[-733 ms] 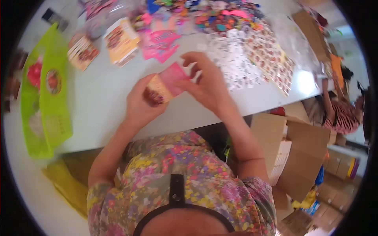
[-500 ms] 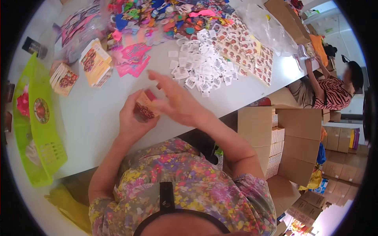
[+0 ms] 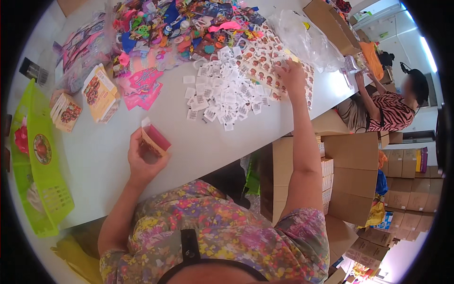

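My left hand [image 3: 142,161] grips a small open carton [image 3: 159,137] over the near side of the table. Its inside is pinkish red and a pale flap stands up at the top. My right hand [image 3: 292,78] stretches far out to the right, fingers apart over the sticker sheets [image 3: 267,71] printed with small brown figures. Whether the fingertips touch a sheet is hard to make out. Between the hands lies a heap of small white printed packets [image 3: 229,90]. Left of it are pink packets [image 3: 142,87] and flattened yellow cartons [image 3: 100,92].
Colourful small toys [image 3: 189,28] are heaped at the back, beside a clear plastic bag [image 3: 307,40]. A green basket [image 3: 45,165] stands at the left edge. An open cardboard box [image 3: 352,175] sits below the table's right edge. Another person [image 3: 392,104] works at the far right.
My right hand has left the carton and moved far right to the sticker sheets. The carton, still in my left hand, now shows its open pinkish inside. The view has shifted slightly.
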`<state>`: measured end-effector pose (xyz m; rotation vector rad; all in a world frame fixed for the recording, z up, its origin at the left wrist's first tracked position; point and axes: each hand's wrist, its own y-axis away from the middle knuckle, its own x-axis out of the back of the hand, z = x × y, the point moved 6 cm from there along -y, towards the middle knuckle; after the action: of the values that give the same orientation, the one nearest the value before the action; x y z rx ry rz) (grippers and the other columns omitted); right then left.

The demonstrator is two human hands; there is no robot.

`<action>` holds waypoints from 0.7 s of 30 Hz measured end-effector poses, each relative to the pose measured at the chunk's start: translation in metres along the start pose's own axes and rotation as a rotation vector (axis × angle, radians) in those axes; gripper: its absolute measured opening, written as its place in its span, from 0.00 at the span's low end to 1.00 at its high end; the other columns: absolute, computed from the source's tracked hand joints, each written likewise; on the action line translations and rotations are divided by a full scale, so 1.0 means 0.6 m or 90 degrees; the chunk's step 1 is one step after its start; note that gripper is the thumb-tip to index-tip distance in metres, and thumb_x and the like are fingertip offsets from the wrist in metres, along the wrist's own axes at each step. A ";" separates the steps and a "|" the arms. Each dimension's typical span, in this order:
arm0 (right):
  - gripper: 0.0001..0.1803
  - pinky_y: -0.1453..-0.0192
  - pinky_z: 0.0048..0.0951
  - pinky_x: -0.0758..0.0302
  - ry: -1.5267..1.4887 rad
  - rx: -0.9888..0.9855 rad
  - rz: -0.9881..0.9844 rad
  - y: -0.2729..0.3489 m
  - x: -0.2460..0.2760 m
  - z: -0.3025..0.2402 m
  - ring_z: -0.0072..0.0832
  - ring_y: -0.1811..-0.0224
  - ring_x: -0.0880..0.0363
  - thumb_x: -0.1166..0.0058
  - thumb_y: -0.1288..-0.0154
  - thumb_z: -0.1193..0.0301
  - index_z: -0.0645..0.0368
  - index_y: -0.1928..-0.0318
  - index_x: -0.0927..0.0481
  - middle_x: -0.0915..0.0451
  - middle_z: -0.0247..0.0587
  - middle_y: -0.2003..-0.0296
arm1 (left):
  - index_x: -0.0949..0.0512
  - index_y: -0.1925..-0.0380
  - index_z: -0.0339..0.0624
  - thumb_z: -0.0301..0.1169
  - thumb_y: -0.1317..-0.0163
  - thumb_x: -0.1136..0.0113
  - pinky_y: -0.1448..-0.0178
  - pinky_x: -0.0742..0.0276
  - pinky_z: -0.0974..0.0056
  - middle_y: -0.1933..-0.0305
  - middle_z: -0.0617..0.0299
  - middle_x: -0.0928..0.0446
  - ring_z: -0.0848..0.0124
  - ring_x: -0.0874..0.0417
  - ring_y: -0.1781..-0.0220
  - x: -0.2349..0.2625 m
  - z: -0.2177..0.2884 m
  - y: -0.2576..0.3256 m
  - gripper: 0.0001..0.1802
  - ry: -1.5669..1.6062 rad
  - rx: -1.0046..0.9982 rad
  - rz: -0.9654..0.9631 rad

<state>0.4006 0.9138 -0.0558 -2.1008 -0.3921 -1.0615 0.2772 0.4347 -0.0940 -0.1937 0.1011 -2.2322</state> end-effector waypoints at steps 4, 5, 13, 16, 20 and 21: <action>0.18 0.52 0.41 0.24 0.151 0.090 -0.077 -0.013 -0.029 0.016 0.44 0.61 0.19 0.36 0.47 0.59 0.58 0.60 0.15 0.18 0.49 0.59 | 0.40 0.39 0.40 0.21 0.55 0.29 0.41 0.27 0.63 0.43 0.57 0.30 0.70 0.26 0.44 -0.005 -0.002 -0.001 0.42 -0.003 0.018 -0.021; 0.17 0.53 0.42 0.24 0.162 0.099 -0.086 -0.011 -0.027 0.008 0.44 0.60 0.19 0.37 0.46 0.58 0.56 0.61 0.14 0.18 0.47 0.60 | 0.40 0.39 0.40 0.21 0.55 0.30 0.41 0.27 0.63 0.43 0.57 0.30 0.70 0.26 0.45 -0.005 -0.003 0.000 0.42 0.000 0.017 -0.023; 0.16 0.57 0.43 0.25 0.232 0.018 -0.170 -0.030 -0.016 -0.045 0.43 0.63 0.19 0.45 0.40 0.57 0.57 0.67 0.15 0.18 0.45 0.68 | 0.40 0.39 0.40 0.22 0.55 0.29 0.41 0.27 0.63 0.42 0.57 0.31 0.70 0.26 0.44 -0.003 0.001 -0.002 0.43 -0.012 0.027 -0.017; 0.15 0.58 0.44 0.24 0.277 0.097 -0.075 -0.035 -0.023 -0.031 0.43 0.62 0.18 0.50 0.37 0.60 0.57 0.67 0.15 0.17 0.46 0.67 | 0.40 0.39 0.40 0.22 0.55 0.30 0.41 0.27 0.64 0.42 0.57 0.31 0.70 0.26 0.45 -0.006 -0.006 -0.003 0.43 -0.003 0.019 -0.025; 0.15 0.60 0.43 0.23 0.149 0.003 -0.067 -0.039 -0.038 -0.009 0.46 0.65 0.18 0.51 0.36 0.63 0.59 0.69 0.16 0.17 0.52 0.66 | 0.41 0.38 0.40 0.22 0.55 0.30 0.42 0.27 0.64 0.43 0.57 0.31 0.71 0.26 0.46 -0.006 -0.002 0.000 0.43 -0.007 0.031 -0.029; 0.16 0.60 0.44 0.23 0.111 -0.064 -0.069 -0.040 -0.038 0.005 0.47 0.65 0.18 0.53 0.35 0.63 0.61 0.69 0.17 0.17 0.54 0.68 | 0.41 0.38 0.40 0.22 0.55 0.30 0.42 0.27 0.64 0.43 0.57 0.31 0.71 0.26 0.46 -0.006 0.001 0.001 0.43 -0.006 0.030 -0.031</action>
<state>0.3749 0.9335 -0.0636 -2.0722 -0.3772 -1.3426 0.2799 0.4376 -0.0940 -0.1818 0.0391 -2.2799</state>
